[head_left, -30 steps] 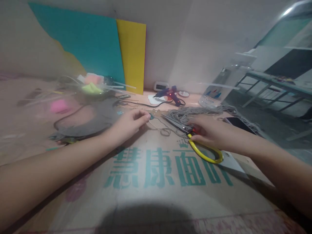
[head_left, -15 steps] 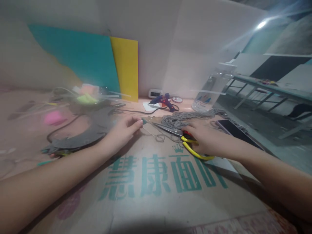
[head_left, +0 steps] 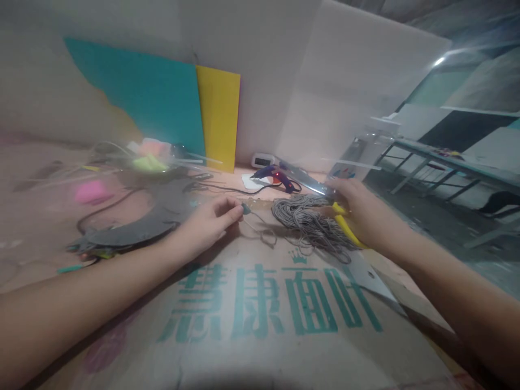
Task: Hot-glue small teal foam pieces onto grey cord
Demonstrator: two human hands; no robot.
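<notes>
My left hand [head_left: 213, 221] is closed in a pinch on a small dark grey-green piece [head_left: 245, 208] above the board. A thin grey cord [head_left: 267, 236] trails from that piece and loops to the right. My right hand [head_left: 365, 214] grips a pair of scissors [head_left: 346, 228] by the yellow handles, blades pointing left and away from me. The scissors are raised over a bundle of grey cord [head_left: 298, 216]. My palm hides part of the handles.
A glue gun [head_left: 280, 176] with a red light lies behind the cord, near a white digital clock [head_left: 262, 160]. Teal [head_left: 150, 97] and yellow boards [head_left: 221, 119] lean at the back. A dark curved piece [head_left: 134, 232] and pink lump [head_left: 92, 192] lie left; a clear bottle [head_left: 345, 168] stands right.
My right hand has lifted the scissors up and to the right, away from the cord near my left hand. The left hand keeps its pinch on the small piece. The view has shifted slightly.
</notes>
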